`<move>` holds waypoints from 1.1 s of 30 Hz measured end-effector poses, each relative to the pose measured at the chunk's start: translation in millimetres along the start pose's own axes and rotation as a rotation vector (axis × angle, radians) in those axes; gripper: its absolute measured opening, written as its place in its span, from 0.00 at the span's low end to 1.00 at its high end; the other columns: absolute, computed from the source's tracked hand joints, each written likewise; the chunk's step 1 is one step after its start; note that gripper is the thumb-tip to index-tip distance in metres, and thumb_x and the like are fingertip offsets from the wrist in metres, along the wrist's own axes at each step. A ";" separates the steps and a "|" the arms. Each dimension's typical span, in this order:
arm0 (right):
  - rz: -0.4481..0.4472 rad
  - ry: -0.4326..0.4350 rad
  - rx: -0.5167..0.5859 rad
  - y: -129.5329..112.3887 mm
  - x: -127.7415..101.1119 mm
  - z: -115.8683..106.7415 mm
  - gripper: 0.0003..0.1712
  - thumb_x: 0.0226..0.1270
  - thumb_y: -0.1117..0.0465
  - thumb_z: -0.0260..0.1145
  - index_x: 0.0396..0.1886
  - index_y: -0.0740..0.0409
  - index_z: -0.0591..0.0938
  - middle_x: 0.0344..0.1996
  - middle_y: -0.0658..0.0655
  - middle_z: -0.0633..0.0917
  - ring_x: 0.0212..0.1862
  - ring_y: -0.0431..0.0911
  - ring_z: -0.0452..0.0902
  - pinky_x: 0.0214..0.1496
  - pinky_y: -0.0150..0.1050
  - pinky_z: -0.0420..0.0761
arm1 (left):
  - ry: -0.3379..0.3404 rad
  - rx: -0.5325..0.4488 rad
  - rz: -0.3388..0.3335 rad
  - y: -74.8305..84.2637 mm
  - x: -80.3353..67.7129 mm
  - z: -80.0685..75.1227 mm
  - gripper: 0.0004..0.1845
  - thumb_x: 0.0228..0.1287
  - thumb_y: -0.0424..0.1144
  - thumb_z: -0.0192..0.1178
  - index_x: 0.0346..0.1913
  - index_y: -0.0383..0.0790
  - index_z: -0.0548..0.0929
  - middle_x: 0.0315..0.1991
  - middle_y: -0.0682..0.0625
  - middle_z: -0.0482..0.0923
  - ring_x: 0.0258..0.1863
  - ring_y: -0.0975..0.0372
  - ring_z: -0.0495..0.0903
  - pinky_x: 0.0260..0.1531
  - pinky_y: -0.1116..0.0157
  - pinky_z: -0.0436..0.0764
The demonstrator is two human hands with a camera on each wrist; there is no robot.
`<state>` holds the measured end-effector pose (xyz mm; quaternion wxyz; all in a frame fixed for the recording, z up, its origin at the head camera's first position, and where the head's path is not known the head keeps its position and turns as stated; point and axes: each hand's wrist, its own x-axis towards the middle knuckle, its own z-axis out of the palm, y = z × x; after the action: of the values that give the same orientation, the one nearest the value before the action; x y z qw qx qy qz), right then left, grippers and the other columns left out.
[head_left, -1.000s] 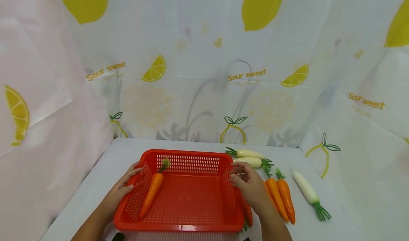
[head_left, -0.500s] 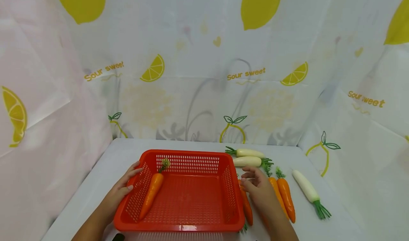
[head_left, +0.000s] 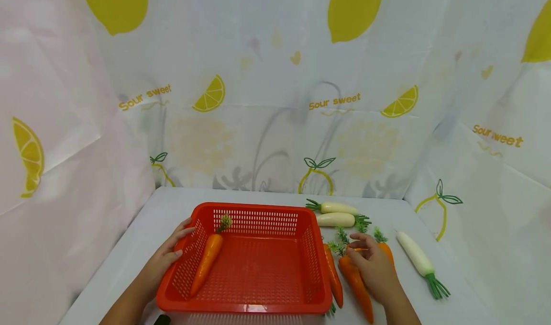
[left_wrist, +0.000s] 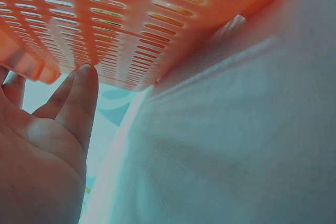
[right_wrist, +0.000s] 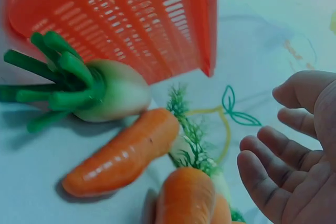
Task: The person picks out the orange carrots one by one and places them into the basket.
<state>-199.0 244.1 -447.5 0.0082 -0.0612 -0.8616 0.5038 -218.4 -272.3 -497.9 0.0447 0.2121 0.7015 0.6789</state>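
A red slotted basket (head_left: 245,308) stands on the white table, with one orange carrot (head_left: 206,263) lying along its left wall. My left hand (head_left: 172,249) rests on the basket's left rim, and its straight fingers (left_wrist: 79,103) touch the slotted wall (left_wrist: 121,30) from outside. To the right of the basket my right hand (head_left: 371,263) lies over a group of carrots (head_left: 355,282). That hand's fingers (right_wrist: 273,177) are loosely bent and hold nothing. Beside it lie a carrot (right_wrist: 123,156) and a white radish (right_wrist: 110,95).
Another carrot (head_left: 333,279) lies against the basket's right wall. Two white radishes (head_left: 337,213) lie behind the carrots, and a third radish (head_left: 415,260) lies further right. A lemon-print curtain (head_left: 275,124) closes in the table (head_left: 163,210) at the back and sides.
My right hand has left the basket's right rim and moved right and forward over the carrots. The left hand and the basket have stayed in place.
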 end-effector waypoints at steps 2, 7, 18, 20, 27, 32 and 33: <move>0.003 0.013 -0.028 2.4 0.2 -5.7 0.30 0.77 0.47 0.65 0.72 0.54 0.73 0.60 0.61 0.81 0.54 0.49 0.82 0.50 0.39 0.84 | -0.003 0.001 0.002 -0.1 -0.2 0.0 0.29 0.81 0.35 0.42 0.81 0.33 0.58 0.87 0.55 0.36 0.70 0.90 0.52 0.62 0.73 0.74; -0.001 0.034 -0.049 11.9 4.2 -18.4 0.28 0.79 0.51 0.63 0.72 0.55 0.73 0.62 0.62 0.80 0.58 0.53 0.80 0.52 0.40 0.84 | 0.007 0.006 0.010 -1.4 -2.0 -0.1 0.29 0.81 0.35 0.42 0.81 0.34 0.58 0.87 0.56 0.37 0.70 0.90 0.52 0.62 0.74 0.74; 0.006 0.066 -0.227 36.5 11.4 -42.7 0.31 0.79 0.51 0.62 0.74 0.59 0.71 0.66 0.66 0.78 0.66 0.61 0.75 0.66 0.61 0.77 | -0.002 -0.015 0.021 -4.4 -1.5 -0.1 0.29 0.81 0.34 0.42 0.80 0.32 0.58 0.87 0.54 0.36 0.72 0.88 0.51 0.63 0.74 0.74; 0.000 0.079 -0.268 39.4 13.1 -44.7 0.31 0.78 0.51 0.63 0.73 0.61 0.71 0.67 0.67 0.77 0.66 0.62 0.74 0.67 0.63 0.76 | -0.002 -0.012 0.023 -4.6 -1.1 -0.4 0.29 0.81 0.34 0.41 0.80 0.31 0.58 0.87 0.54 0.36 0.72 0.89 0.51 0.63 0.74 0.73; -0.008 0.116 -0.387 48.1 16.9 -51.3 0.29 0.76 0.54 0.64 0.70 0.64 0.74 0.68 0.71 0.73 0.66 0.66 0.71 0.66 0.68 0.73 | 0.000 0.007 0.004 -3.0 -2.8 0.8 0.29 0.82 0.35 0.42 0.81 0.33 0.58 0.87 0.50 0.34 0.71 0.90 0.51 0.63 0.74 0.73; 0.088 0.082 -0.280 52.5 19.7 -58.9 0.33 0.79 0.49 0.62 0.75 0.63 0.70 0.74 0.71 0.68 0.72 0.68 0.63 0.69 0.70 0.69 | 0.006 0.022 0.003 -2.0 -1.4 1.0 0.29 0.81 0.36 0.42 0.81 0.34 0.59 0.87 0.49 0.34 0.70 0.90 0.51 0.62 0.74 0.74; 0.112 0.075 -0.253 53.3 19.9 -60.4 0.35 0.79 0.48 0.62 0.75 0.63 0.68 0.75 0.71 0.67 0.73 0.69 0.62 0.70 0.71 0.68 | 0.008 0.024 0.003 -1.7 -1.0 0.9 0.29 0.81 0.36 0.43 0.81 0.35 0.59 0.87 0.50 0.34 0.70 0.90 0.51 0.62 0.74 0.74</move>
<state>-209.0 324.6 -465.1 0.0044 -0.1283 -0.9126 0.3881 -217.5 -271.9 -499.9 0.0384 0.2106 0.7095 0.6714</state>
